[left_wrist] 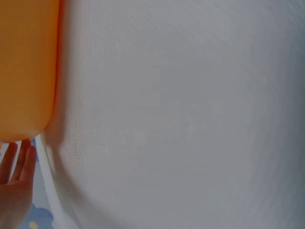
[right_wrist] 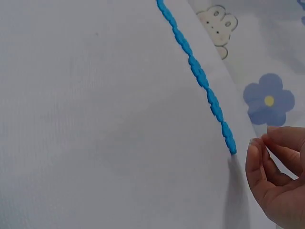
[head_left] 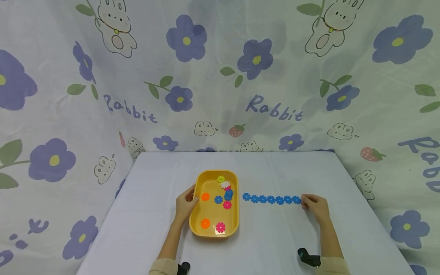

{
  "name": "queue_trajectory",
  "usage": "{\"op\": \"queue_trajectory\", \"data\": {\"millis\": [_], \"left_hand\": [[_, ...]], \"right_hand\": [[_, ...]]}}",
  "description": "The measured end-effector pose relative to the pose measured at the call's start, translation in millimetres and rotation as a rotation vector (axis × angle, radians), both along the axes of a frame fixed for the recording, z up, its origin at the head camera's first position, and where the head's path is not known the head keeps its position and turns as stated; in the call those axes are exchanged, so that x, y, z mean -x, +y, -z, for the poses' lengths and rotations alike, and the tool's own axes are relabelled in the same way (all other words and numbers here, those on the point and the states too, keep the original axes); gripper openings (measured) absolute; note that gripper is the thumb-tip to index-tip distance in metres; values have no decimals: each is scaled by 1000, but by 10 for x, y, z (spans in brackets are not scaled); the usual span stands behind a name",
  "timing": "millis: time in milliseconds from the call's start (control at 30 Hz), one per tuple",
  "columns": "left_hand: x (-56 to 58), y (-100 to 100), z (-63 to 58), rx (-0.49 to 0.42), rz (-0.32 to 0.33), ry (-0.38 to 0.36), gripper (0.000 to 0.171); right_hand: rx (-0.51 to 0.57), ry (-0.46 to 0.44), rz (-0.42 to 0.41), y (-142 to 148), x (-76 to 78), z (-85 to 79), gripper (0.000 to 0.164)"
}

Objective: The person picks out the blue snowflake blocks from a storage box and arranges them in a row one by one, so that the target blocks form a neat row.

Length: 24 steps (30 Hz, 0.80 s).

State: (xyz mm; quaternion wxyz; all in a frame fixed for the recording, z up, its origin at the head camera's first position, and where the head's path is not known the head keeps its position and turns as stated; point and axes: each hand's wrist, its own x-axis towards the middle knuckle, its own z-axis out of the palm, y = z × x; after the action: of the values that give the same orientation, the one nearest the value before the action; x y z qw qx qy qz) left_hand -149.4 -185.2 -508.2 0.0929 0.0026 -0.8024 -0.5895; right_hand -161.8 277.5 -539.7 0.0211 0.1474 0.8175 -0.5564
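My left hand (head_left: 185,204) grips the left rim of a yellow tray (head_left: 196,229), with the thumb at the rim and the fingers along the outer side. In the left wrist view, its fingers (left_wrist: 27,164) reach up to the end of the tray (left_wrist: 28,71). Inside the tray lie several notched plastic discs, among them an orange disc (head_left: 205,223), a pink disc (head_left: 220,227) and a blue disc (head_left: 218,199). Blue discs form a row (head_left: 271,199) right of it. My right hand (head_left: 317,206) is beside the row's right end, fingers loosely bent, with nothing visible between them.
A white cloth (head_left: 268,236) covers the table. Behind and at the sides hangs a curtain (head_left: 220,95) printed with flowers and rabbits. Near the table's front, dark wrist straps (head_left: 309,258) show by the sleeves. A green-yellow disc (head_left: 221,179) sits at the tray's far end.
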Motion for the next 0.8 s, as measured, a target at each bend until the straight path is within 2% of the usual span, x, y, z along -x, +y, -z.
{"op": "queue_trajectory", "data": {"millis": [200, 333, 567, 800], "left_hand": [[-4, 6, -11, 0, -4, -6, 48], [-8, 6, -12, -3, 2, -10, 49], [-11, 9, -8, 13, -8, -5, 48], [-10, 13, 7, 18, -13, 8, 48]], "right_hand": [[309, 47, -19, -111, 6, -115, 51], [443, 69, -64, -280, 12, -169, 51], [537, 51, -160, -714, 25, -207, 51], [509, 40, -259, -1269, 65, -251, 50]]}}
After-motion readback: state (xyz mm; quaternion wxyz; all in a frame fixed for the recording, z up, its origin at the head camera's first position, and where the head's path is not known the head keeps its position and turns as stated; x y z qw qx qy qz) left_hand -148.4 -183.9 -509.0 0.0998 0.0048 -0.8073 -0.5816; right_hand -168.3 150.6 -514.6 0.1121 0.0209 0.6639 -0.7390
